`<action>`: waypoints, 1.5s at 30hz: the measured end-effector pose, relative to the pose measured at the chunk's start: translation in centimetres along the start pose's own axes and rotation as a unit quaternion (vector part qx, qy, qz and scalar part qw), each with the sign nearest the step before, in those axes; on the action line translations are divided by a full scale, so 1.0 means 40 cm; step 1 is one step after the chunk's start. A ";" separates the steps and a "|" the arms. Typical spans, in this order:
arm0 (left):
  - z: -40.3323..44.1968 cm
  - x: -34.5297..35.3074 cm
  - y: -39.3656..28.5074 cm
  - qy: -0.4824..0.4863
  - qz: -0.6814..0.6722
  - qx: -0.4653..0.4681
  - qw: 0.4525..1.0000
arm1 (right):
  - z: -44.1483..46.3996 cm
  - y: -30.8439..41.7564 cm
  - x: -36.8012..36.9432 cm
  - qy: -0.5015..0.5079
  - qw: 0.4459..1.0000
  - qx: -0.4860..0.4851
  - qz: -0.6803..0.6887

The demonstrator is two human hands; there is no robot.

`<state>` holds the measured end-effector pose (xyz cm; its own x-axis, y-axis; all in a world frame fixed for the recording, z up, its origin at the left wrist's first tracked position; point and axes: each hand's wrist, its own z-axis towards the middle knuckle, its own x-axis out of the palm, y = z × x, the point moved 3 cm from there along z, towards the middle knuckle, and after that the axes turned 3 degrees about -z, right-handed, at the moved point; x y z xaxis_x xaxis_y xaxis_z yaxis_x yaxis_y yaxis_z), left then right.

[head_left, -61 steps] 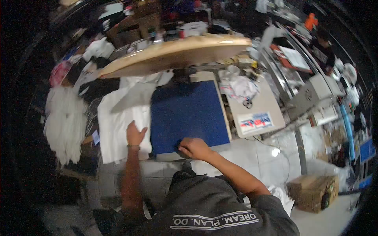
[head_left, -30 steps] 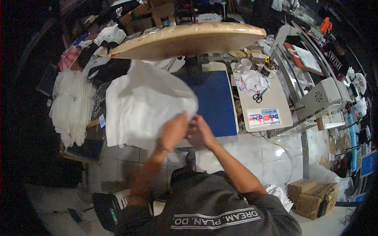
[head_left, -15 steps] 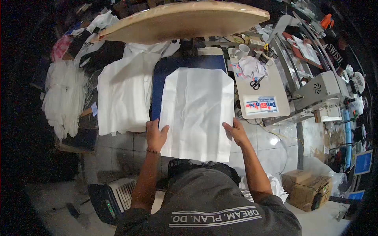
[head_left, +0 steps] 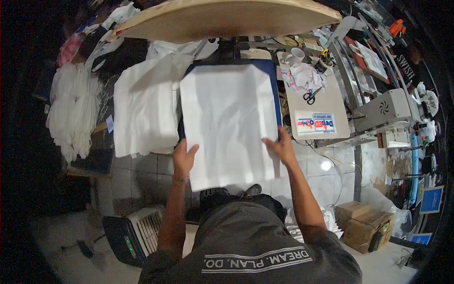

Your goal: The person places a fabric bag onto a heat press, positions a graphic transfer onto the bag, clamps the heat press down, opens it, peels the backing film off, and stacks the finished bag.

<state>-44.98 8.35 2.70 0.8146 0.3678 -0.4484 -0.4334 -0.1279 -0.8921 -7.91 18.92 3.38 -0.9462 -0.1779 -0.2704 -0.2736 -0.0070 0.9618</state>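
A white fabric bag (head_left: 229,123) with slanted far corners is spread flat between my two hands. My left hand (head_left: 184,159) grips its left edge near the close end, thumb on top. On the opposite edge, my right hand (head_left: 283,147) pinches the bag between thumb and fingers. The far part of the bag covers most of a dark blue pad (head_left: 273,78), leaving a strip showing at the top and right. Its near end hangs over the floor in front of me. Left of the pad lies a stack of similar white bags (head_left: 144,106).
A curved padded board (head_left: 227,21) overhangs the far side. To the right, a pale board (head_left: 338,109) carries a printed sheet (head_left: 313,124), scissors (head_left: 309,97), crumpled white cloth (head_left: 305,75) and a mug (head_left: 294,56). A bundle of white strips (head_left: 73,111) hangs left; a cardboard box (head_left: 364,225) sits lower right.
Both hands have carried the bag forward, away from my body, so it covers more of the blue pad. The grip on both edges is kept. My view has shifted slightly.
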 end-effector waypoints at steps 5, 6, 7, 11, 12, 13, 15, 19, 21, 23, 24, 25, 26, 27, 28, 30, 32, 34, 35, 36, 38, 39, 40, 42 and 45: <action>0.195 0.063 -0.013 -0.100 0.096 0.120 0.983 | 0.177 0.047 -0.005 -0.057 0.998 0.016 -0.017; 0.231 0.066 -0.021 -0.098 0.095 0.121 0.983 | 0.201 0.056 -0.005 -0.073 0.997 -0.002 -0.029; 0.264 0.066 -0.028 -0.080 0.114 0.128 0.982 | 0.223 0.062 -0.009 -0.074 0.997 -0.001 -0.029; 0.323 0.060 -0.033 -0.037 0.109 0.049 0.992 | 0.291 0.010 -0.016 0.010 0.991 0.089 0.100; 0.331 0.061 -0.031 -0.035 0.108 0.051 0.992 | 0.288 0.001 -0.017 0.029 0.974 0.157 0.159; 0.335 0.062 -0.020 -0.013 0.042 0.014 0.999 | 0.281 -0.008 -0.014 0.048 0.949 0.223 0.216; 0.340 0.070 0.007 0.011 -0.024 -0.024 0.999 | 0.254 -0.018 -0.010 0.029 0.969 0.163 0.184; 0.315 0.061 -0.043 -0.041 0.048 0.044 0.997 | 0.229 0.001 -0.015 -0.070 0.997 0.040 -0.003; 0.309 0.060 -0.053 -0.047 0.069 0.023 0.996 | 0.236 0.015 -0.012 -0.108 0.992 -0.026 -0.064; 0.312 0.063 -0.034 -0.044 0.065 -0.025 0.997 | 0.216 0.056 -0.006 -0.151 0.949 -0.139 -0.239; 0.312 0.071 -0.023 -0.041 0.064 -0.025 0.997 | 0.209 0.068 0.003 -0.169 0.926 -0.171 -0.290; 0.311 0.075 -0.023 -0.074 0.110 0.040 0.990 | 0.210 0.075 0.009 -0.170 0.926 -0.169 -0.292; 0.310 0.079 -0.028 -0.107 0.155 0.105 0.976 | 0.208 0.118 0.023 -0.161 0.906 -0.180 -0.347; 0.301 0.080 -0.073 -0.105 0.154 0.106 0.977 | 0.210 0.153 0.042 -0.151 0.884 -0.190 -0.401; 0.280 0.083 -0.165 -0.110 0.262 0.113 0.952 | 0.227 0.167 0.065 -0.114 0.902 -0.178 -0.376; 0.267 0.140 -0.243 -0.100 0.344 0.149 0.922 | 0.281 0.142 0.128 -0.110 0.886 -0.239 -0.383; 0.318 0.231 -0.224 0.002 0.256 0.196 0.946 | 0.299 0.143 0.173 -0.106 0.865 -0.299 -0.389; 0.343 0.306 -0.207 0.102 0.163 0.240 0.952 | 0.304 0.144 0.201 -0.074 0.837 -0.262 -0.475; 0.348 0.332 -0.201 0.096 0.230 0.271 0.930 | 0.306 0.133 0.203 -0.077 0.836 -0.263 -0.476; 0.353 0.346 -0.207 0.090 0.295 0.300 0.903 | 0.310 0.116 0.205 -0.073 0.839 -0.259 -0.474; 0.359 0.336 -0.200 0.074 0.314 0.281 0.904 | 0.313 0.092 0.207 -0.065 0.838 -0.241 -0.486; 0.360 0.323 -0.195 0.059 0.335 0.258 0.904 | 0.314 0.097 0.206 -0.067 0.837 -0.237 -0.488; 0.370 0.309 -0.189 0.074 0.365 0.234 0.898 | 0.315 0.101 0.206 -0.062 0.842 -0.233 -0.482; 0.373 0.294 -0.166 0.035 0.373 0.221 0.900 | 0.314 0.094 0.206 -0.059 0.852 -0.224 -0.468; 0.376 0.301 -0.159 0.017 0.396 0.202 0.896 | 0.317 0.093 0.206 -0.050 0.856 -0.216 -0.466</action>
<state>-38.23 27.45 3.80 0.1976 0.2800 -0.9395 -0.9791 0.0087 -0.2033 -18.93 29.89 4.20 -0.3670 0.1890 -0.9108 -0.8496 -0.4667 0.2455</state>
